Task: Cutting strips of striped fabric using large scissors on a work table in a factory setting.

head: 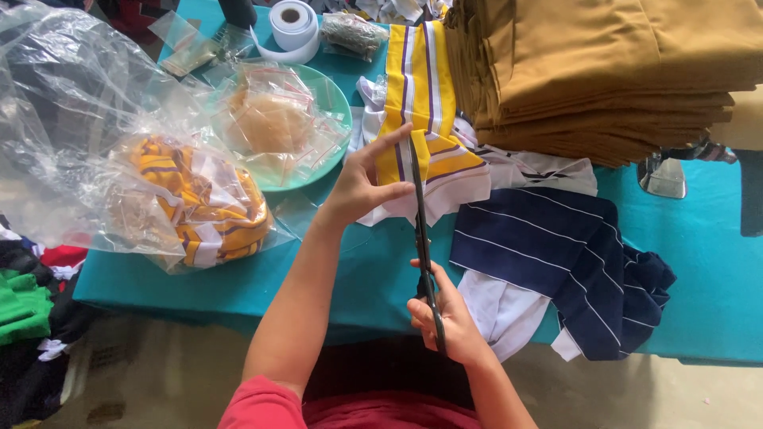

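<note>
Scissors handles sit hidden inside right hand; striped fabric partly covered.

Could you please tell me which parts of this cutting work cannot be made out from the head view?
- Scissors: handles hidden inside the right hand.
- Yellow striped fabric: part covered by the left hand; the cut line lies behind the blades.
- Clear plastic bag: glare and crinkles blur the folded striped pieces inside.
- Stack of brown cloth: cut off by the top and right edges.
</note>
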